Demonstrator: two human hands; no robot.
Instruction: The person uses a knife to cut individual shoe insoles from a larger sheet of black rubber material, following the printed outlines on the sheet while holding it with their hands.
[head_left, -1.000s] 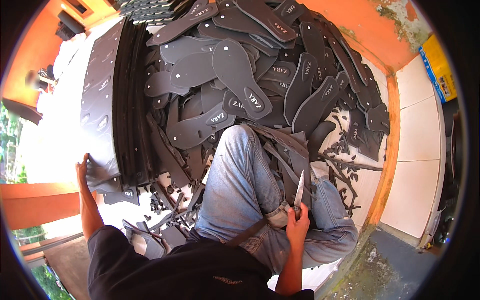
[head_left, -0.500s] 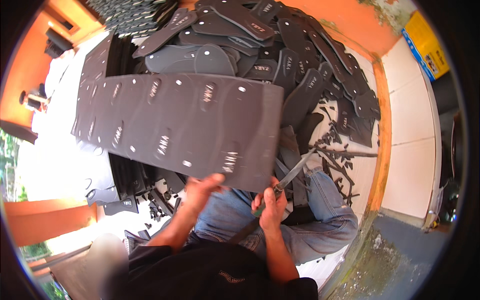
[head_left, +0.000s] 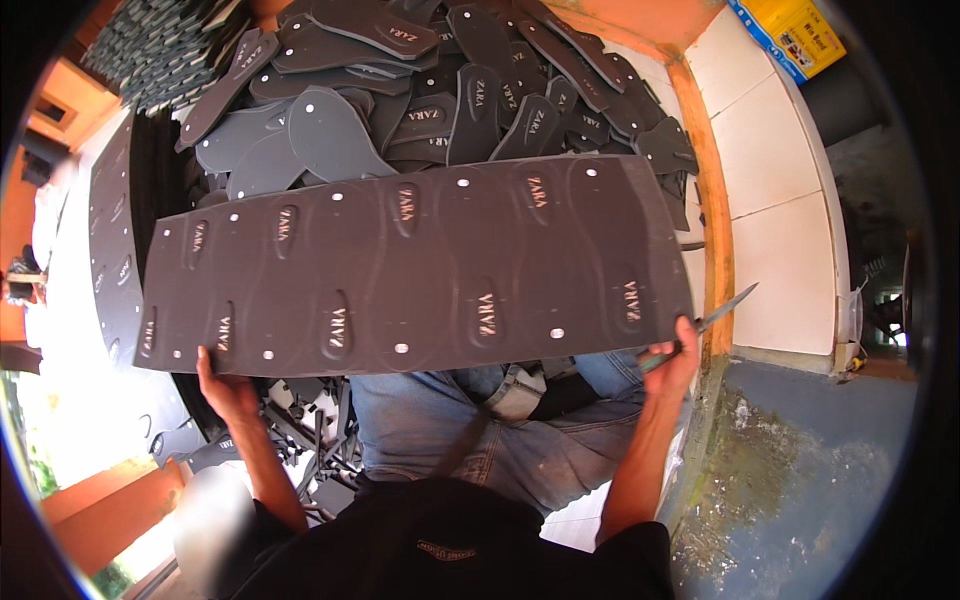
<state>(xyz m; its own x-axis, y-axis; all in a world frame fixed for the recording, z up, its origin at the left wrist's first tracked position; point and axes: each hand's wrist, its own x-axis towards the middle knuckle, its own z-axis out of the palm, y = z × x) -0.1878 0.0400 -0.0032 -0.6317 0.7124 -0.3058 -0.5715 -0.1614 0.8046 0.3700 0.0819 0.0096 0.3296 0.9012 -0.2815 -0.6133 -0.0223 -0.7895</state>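
Note:
A long dark foam sheet (head_left: 440,270), moulded with rows of sole outlines, pale lettering and small white dots, is held up across my lap. Its lower left edge is gripped by my left hand (head_left: 230,397), thumb on top and the other fingers mostly hidden beneath. My right hand (head_left: 675,362) pinches the lower right corner and also holds a knife (head_left: 728,308), whose narrow blade points up and right, away from the sheet. Beyond the far edge lies a big heap of loose cut-out dark soles (head_left: 340,140).
More moulded sheets (head_left: 108,250) stand at the left, with stacked soles (head_left: 160,50) behind them. Dark offcuts (head_left: 320,415) litter the floor left of my jeans (head_left: 430,420). An orange-edged tiled wall (head_left: 765,170) bounds the right side, beneath a yellow-and-blue package (head_left: 800,40).
My hands have moved apart, the left to the sheet's left part, the right to its right corner with the knife. The sheet has shifted right and been levelled, and my view has turned slightly.

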